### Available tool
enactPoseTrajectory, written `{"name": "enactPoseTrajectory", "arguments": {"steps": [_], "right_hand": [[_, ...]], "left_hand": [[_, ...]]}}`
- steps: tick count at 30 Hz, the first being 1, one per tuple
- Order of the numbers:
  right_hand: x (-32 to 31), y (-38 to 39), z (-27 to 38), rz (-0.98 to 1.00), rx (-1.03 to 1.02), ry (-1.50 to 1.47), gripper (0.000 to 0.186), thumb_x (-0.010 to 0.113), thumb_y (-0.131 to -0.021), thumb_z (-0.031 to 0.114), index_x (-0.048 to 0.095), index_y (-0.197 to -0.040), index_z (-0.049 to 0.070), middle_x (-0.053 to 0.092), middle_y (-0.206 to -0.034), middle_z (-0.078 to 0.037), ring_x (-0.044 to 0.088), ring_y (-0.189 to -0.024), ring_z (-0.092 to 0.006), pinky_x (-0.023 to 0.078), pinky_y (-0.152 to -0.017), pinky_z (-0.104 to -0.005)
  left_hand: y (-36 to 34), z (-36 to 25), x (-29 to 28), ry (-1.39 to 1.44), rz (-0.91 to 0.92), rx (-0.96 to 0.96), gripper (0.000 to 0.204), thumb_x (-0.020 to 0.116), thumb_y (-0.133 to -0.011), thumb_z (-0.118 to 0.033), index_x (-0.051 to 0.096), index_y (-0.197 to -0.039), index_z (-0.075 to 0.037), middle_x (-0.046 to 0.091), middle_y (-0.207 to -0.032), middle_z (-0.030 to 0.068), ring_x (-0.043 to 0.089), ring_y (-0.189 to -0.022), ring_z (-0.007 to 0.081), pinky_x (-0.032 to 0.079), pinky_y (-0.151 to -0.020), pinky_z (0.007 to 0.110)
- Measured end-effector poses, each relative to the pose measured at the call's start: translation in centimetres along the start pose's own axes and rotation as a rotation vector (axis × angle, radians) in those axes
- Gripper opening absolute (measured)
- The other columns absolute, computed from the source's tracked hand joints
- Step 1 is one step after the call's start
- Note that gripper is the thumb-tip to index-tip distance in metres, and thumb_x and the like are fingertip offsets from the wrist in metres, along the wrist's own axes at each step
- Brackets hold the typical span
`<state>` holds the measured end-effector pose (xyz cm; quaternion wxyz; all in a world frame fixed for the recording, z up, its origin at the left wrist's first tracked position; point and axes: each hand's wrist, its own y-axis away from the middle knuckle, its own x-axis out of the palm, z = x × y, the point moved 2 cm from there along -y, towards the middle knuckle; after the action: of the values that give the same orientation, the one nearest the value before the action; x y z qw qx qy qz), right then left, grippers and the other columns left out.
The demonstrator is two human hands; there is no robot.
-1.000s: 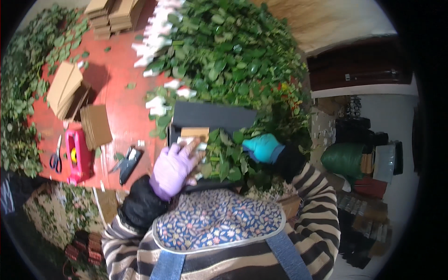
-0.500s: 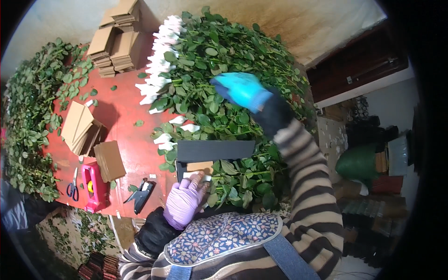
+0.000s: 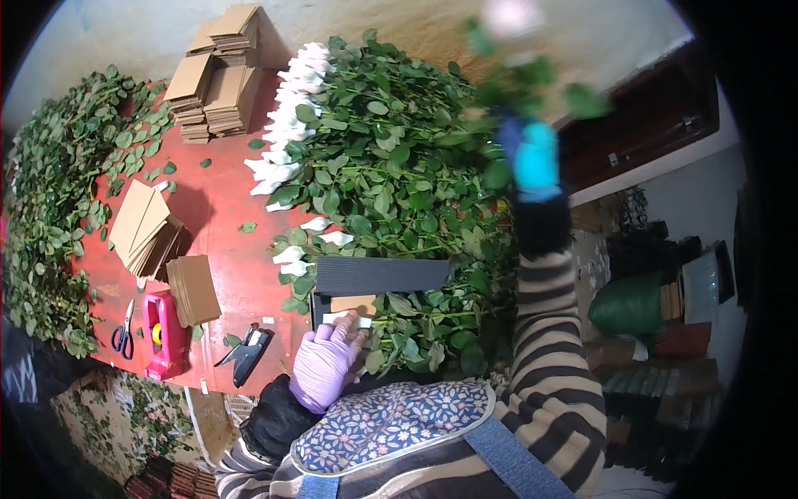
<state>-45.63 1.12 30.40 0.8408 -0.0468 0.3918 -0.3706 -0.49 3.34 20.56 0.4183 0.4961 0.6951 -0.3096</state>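
My right hand (image 3: 536, 158), in a bright blue glove, is raised at the upper right, closed round a rose (image 3: 511, 17). Its pale pink bloom and leaves are smeared by motion. My left hand (image 3: 324, 366), in a purple glove, lies at the table's near edge. Its stretched fingertips rest on a white-sleeved rose bud (image 3: 362, 323) beside a black ridged box-like stand (image 3: 382, 276). A piece of brown cardboard (image 3: 353, 304) shows inside the stand. Leafy stems (image 3: 440, 328) extend rightward from under the fingers. The left thumb is hidden.
Beyond the stand lies a pile of leafy rose stems (image 3: 399, 125) with white-sleeved heads at left. Cardboard stacks (image 3: 224, 91), scissors (image 3: 125, 333), a pink tape dispenser (image 3: 170, 353) and a black stapler (image 3: 247, 356) occupy the red table (image 3: 224, 175). More foliage (image 3: 50, 200) lines its left side.
My right hand has risen from above the leafy pile toward the upper right, and a rose now shows in it. My left hand stays at the white-sleeved bud. The view has shifted slightly.
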Motion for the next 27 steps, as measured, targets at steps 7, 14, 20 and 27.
{"name": "enactPoseTrajectory", "arguments": {"steps": [7, 14, 20, 27], "right_hand": [[-11.6, 10.1, 13.8, -0.065, 0.017, -0.478, 0.037, 0.051, -0.099, 0.025, 0.062, -0.125, 0.002, 0.069, -0.108, -0.014, 0.067, -0.093, -0.0247, 0.054, -0.084, -0.04], [0.2, 23.1, 7.9, 0.716, -0.522, 0.68, 0.015, 0.062, -0.086, 0.017, 0.065, -0.098, 0.009, 0.058, -0.069, -0.004, 0.059, -0.059, -0.0256, 0.044, -0.049, -0.0414], [4.4, 25.9, 2.8, 1.023, -0.281, 0.887, 0.022, 0.052, -0.093, 0.016, 0.067, -0.108, 0.009, 0.063, -0.072, -0.01, 0.064, -0.064, -0.0301, 0.049, -0.052, -0.0481], [1.6, 24.9, 9.4, 0.767, -0.501, 1.011, 0.042, 0.057, -0.087, 0.027, 0.059, -0.12, 0.002, 0.065, -0.089, -0.013, 0.066, -0.068, -0.028, 0.052, -0.057, -0.0484]], "left_hand": [[0.1, 0.3, 0.6, 0.027, 0.112, -0.014, 0.084, 0.086, -0.059, -0.027, 0.057, -0.137, -0.018, 0.043, -0.151, 0.0113, 0.051, -0.117, 0.0316, 0.044, -0.091, 0.043], [-0.2, 0.0, 0.1, 0.059, 0.009, 0.124, 0.079, 0.085, -0.058, -0.024, 0.06, -0.132, -0.015, 0.052, -0.138, 0.0105, 0.053, -0.115, 0.0328, 0.045, -0.09, 0.043], [0.2, -0.2, 0.4, -0.034, 0.122, 0.038, 0.082, 0.086, -0.059, -0.033, 0.059, -0.135, -0.018, 0.047, -0.147, 0.0105, 0.055, -0.109, 0.0311, 0.047, -0.088, 0.043], [-0.2, 0.1, 1.0, 0.027, 0.119, 0.076, 0.089, 0.087, -0.058, -0.03, 0.055, -0.141, -0.021, 0.045, -0.151, 0.0139, 0.057, -0.111, 0.035, 0.046, -0.093, 0.048]]}}
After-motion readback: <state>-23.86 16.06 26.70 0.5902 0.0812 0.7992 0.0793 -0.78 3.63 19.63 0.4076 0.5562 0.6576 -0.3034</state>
